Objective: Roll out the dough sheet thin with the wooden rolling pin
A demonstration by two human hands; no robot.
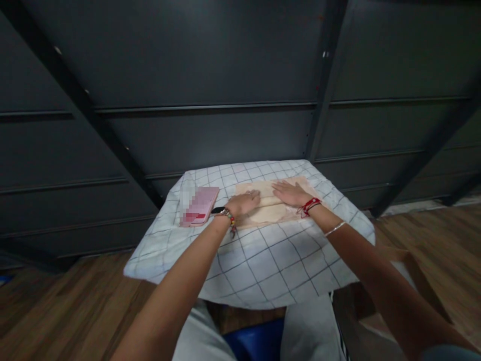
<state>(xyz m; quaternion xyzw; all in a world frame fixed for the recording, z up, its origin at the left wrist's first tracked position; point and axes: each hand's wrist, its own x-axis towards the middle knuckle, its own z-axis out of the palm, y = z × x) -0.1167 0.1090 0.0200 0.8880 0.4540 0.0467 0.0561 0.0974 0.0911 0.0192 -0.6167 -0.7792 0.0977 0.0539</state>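
A pale peach, thin sheet-like piece (pixel 269 213) lies on the table, with a raised fold or seam running across its middle. I cannot tell whether it is fabric or a soft packet. My left hand (pixel 244 202) rests on its left part, fingers slightly bent and touching the surface. On the upper right part my right hand (pixel 290 193) lies flat, fingers stretched towards the left. Neither hand lifts the piece. Just left of my left wrist is a flat pink pack (pixel 205 200) with a red patch, partly blurred out.
A white checked cloth (pixel 270 265) covers the small table. Dark metal panels (pixel 210 135) stand right behind it. An open cardboard box (pixel 424 286) sits on the wooden floor (pixel 454 250) at the right. Below the table edge, a blue seat (pixel 257 341) shows between my legs.
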